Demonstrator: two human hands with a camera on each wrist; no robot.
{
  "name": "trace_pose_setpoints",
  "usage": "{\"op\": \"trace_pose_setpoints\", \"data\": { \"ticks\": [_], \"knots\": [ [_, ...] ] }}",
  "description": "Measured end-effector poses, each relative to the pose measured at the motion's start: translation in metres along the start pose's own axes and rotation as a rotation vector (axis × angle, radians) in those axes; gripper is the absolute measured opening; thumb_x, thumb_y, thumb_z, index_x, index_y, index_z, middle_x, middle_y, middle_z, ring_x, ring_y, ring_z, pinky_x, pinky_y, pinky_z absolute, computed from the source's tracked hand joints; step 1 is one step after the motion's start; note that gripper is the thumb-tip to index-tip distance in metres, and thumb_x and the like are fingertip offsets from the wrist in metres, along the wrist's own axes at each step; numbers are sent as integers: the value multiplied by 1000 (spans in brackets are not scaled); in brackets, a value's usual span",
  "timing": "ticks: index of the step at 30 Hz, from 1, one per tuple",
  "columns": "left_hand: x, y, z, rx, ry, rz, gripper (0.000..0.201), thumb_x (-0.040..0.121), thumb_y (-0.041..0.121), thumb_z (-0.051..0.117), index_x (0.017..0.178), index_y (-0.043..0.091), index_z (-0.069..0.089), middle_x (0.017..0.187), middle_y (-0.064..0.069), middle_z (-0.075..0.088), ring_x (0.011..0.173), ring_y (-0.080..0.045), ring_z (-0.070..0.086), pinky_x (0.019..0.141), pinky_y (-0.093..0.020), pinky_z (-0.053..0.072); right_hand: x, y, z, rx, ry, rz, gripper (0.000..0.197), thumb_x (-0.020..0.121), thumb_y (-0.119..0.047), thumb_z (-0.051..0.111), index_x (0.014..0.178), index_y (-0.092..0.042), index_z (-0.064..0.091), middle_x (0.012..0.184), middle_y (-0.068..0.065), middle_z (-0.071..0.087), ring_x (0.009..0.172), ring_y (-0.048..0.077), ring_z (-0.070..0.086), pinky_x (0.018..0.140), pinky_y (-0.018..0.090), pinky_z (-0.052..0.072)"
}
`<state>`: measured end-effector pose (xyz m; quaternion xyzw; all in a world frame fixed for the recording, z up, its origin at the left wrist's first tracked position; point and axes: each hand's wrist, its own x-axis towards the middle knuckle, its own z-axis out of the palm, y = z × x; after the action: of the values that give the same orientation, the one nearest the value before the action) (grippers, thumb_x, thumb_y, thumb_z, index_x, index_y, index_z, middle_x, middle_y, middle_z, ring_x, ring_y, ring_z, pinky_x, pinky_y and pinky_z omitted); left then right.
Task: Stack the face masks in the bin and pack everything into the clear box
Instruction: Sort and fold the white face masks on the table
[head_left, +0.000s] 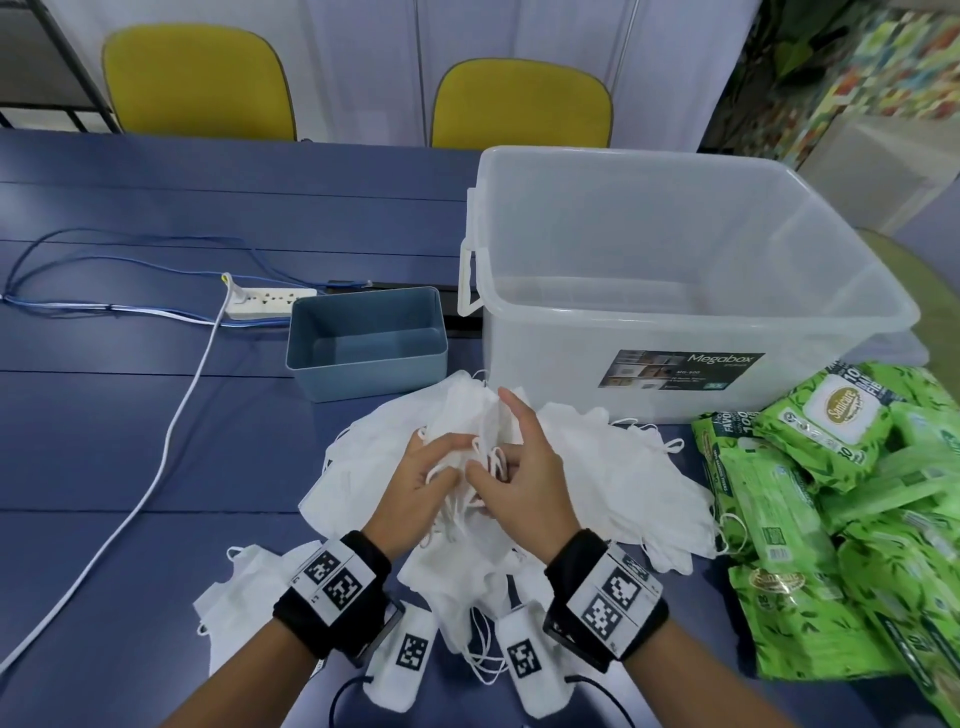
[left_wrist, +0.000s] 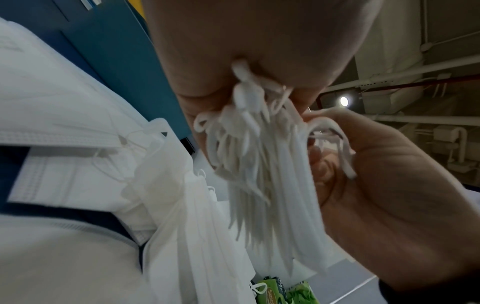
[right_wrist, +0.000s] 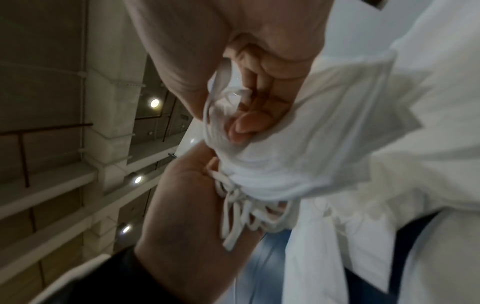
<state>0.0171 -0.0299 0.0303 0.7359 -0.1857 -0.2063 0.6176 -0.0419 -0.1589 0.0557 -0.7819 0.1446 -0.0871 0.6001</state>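
Both hands meet over the loose heap of white face masks (head_left: 597, 467) lying just in front of the clear box (head_left: 675, 291). The left hand (head_left: 415, 483) clutches a bunch of ear loops (left_wrist: 259, 164), and the right hand (head_left: 519, 467) pinches mask fabric and loops. The blue bin (head_left: 363, 358) stands just left of the box, and green wipe packs (head_left: 831, 519) lie at its front right.
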Motion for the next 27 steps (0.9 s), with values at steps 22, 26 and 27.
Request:
{"op": "trace_pose_setpoints", "data": {
  "ticks": [22,26,27],
  "knots": [
    [-2,-23,-37,-200,357,-117,26,84,2,67,107,12,62,104,-4,70,95,-19,67,74,-20,55,49,106,-99,-855,-126,433,129,58,-52,84,151,-32,-3,160,1,-3,147,30,-10,113,61,6],
    [-2,-23,-45,-176,369,-105,23,85,3,66,105,13,63,107,-9,69,99,-23,66,84,-32,53,55,111,-94,-874,-266,386,142,47,-57,86,148,-40,-12,160,-4,8,148,27,-3,108,69,-3],
    [-2,-24,-46,-178,368,-109,23,84,3,67,106,12,63,108,-10,69,99,-24,66,84,-33,53,56,111,-91,-877,-265,367,140,47,-55,86,149,-39,-8,159,-3,13,147,25,6,109,67,-2]
  ]
}}
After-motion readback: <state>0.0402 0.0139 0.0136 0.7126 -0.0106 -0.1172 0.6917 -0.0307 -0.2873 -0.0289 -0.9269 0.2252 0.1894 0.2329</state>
